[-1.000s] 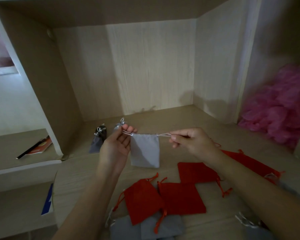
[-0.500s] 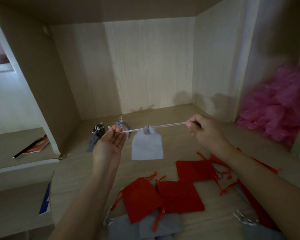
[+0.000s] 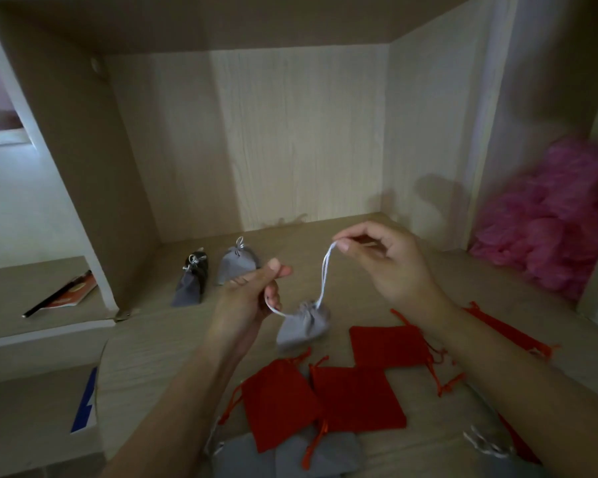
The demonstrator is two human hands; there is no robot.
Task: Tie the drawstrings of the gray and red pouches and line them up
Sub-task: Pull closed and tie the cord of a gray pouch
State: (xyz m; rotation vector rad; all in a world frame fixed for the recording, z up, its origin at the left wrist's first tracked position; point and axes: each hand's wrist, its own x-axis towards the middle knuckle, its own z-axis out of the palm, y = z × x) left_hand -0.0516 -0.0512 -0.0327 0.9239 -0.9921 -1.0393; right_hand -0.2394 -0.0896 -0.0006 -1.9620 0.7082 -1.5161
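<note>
A small gray pouch (image 3: 304, 326) hangs over the wooden shelf with its mouth cinched tight. My left hand (image 3: 252, 294) pinches the left end of its white drawstring (image 3: 323, 277). My right hand (image 3: 384, 257), higher and to the right, pinches the other end. Two tied gray pouches stand upright at the back left, a darker one (image 3: 191, 282) and a lighter one (image 3: 237, 261). Several flat red pouches (image 3: 356, 396) with orange cords lie in front, on top of flat gray pouches (image 3: 318, 455).
The work surface is a wooden cubby shelf (image 3: 159, 343) with a back wall and side panels. A pile of pink material (image 3: 553, 219) fills the compartment at right. A booklet with a pen (image 3: 63, 293) lies on the lower shelf at left.
The cords were pulled apart and the pouch mouth drew closed. Now my hands have come nearer together, the cords hang slack, and the pouch has dropped lower.
</note>
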